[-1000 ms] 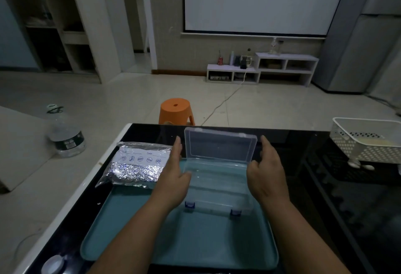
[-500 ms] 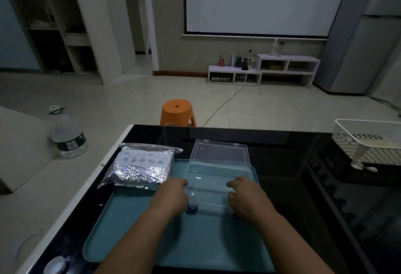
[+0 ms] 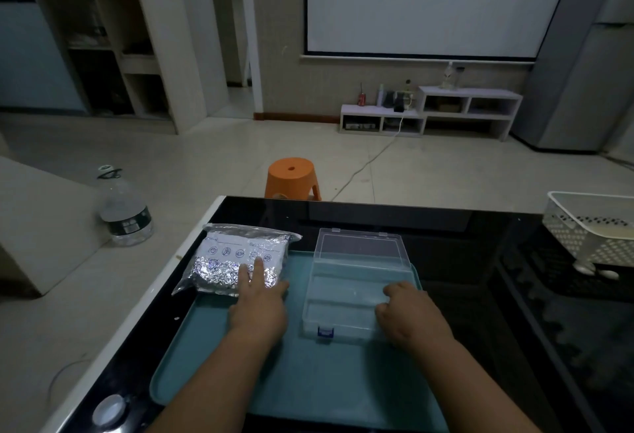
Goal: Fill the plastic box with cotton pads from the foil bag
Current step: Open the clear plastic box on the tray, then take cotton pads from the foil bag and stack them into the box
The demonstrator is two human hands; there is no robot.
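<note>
Foil bag (image 3: 236, 262) lies at the tray's (image 3: 343, 381) far left corner, your left hand (image 3: 258, 305) flat with fingers spread on its near edge. Plastic box (image 3: 353, 292) sits open on the tray beside it, your right hand (image 3: 410, 317) curled against its right wall.

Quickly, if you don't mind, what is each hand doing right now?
Left hand: open, fingers resting on the foil bag, not gripping it.
Right hand: fingers curled on the near right side of the open plastic box; firm grip cannot be told.
</note>
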